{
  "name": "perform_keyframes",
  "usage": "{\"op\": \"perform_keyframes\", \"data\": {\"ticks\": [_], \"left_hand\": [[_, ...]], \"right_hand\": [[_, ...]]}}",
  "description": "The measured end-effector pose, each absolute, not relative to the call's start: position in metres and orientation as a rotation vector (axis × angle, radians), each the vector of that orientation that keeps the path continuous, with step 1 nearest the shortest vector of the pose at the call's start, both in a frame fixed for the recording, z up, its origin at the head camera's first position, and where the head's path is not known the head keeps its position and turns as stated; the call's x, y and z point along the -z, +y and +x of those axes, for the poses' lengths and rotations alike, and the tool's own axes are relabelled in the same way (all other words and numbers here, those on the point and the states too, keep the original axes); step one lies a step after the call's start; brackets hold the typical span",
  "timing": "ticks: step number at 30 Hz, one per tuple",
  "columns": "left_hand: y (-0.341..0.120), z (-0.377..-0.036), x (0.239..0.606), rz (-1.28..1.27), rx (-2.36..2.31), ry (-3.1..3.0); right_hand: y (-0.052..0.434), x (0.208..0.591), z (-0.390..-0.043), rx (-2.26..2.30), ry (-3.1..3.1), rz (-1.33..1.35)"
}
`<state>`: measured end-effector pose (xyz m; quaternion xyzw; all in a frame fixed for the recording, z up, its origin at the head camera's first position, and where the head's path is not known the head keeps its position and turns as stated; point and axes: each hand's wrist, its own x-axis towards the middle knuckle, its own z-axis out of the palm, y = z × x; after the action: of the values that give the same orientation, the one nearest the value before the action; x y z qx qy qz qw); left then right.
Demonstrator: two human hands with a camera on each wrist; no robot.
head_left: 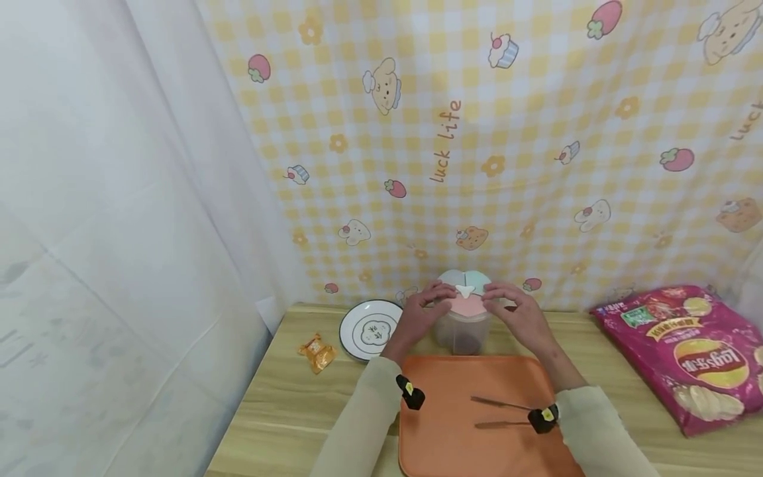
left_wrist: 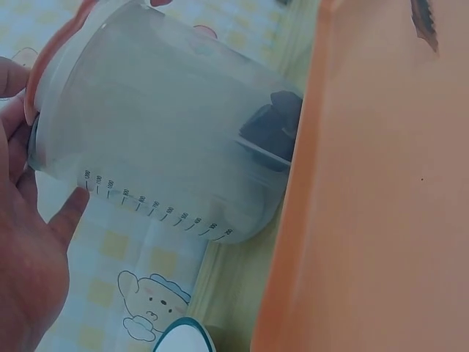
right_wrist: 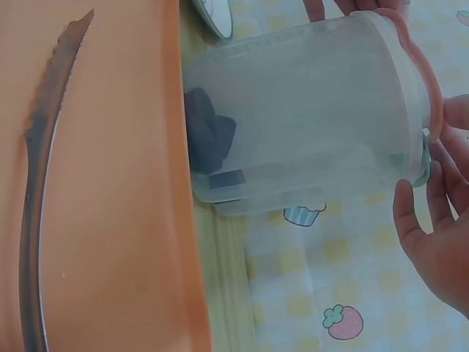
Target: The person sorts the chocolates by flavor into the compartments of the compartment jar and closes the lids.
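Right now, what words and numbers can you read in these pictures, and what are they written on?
"luck life": on the checked backdrop cloth.
Brand name on the pink chip bag: upside down, too blurred to read.
Numbers along the scale on the clear container: too small to read.
Mark on the plate: unreadable.

We cannot identify dark lumps [right_wrist: 209, 136] at bottom of frosted translucent plastic canister [right_wrist: 308, 110], far below gripping fingers. Orange plastic tray [head_left: 465, 424] cut by lower edge. Small orange foil packet [head_left: 318, 352] print unreadable.
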<state>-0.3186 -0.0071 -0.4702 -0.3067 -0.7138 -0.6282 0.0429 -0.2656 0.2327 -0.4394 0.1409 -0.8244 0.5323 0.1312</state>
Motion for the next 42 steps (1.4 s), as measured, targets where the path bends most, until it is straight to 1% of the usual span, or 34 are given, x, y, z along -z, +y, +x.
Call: {"op": "perform_keyframes", "data": {"ticks": [4,11,15,26,35,42], "left_hand": [[-0.008,-0.319,0.475,-0.905,1.897,-2.227],[-0.009,-0.320,0.476,-0.928,1.868,-2.234],[-0.010,-0.321,0.475,-0.934,1.855,-2.254],[-0.009,-0.323,0.476,-1.021,1.813,-2.254],[-0.020,-0.325,0.458,-1.087,1.555,-2.424],[-0.036,-0.323,0.440,-1.142,1.236,-2.471]], "right_hand": [[0.231,0.439,-0.263,-1.564,-2.383,0.427],[0.234,0.446,-0.268,-1.538,-2.369,0.435],[0.238,0.449,-0.271,-1.546,-2.346,0.493],[0.245,0.451,-0.269,-1.456,-2.362,0.583],[0.256,0.437,-0.268,-1.200,-2.410,0.786],[0.262,0.427,-0.262,-1.032,-2.441,0.805]]}}
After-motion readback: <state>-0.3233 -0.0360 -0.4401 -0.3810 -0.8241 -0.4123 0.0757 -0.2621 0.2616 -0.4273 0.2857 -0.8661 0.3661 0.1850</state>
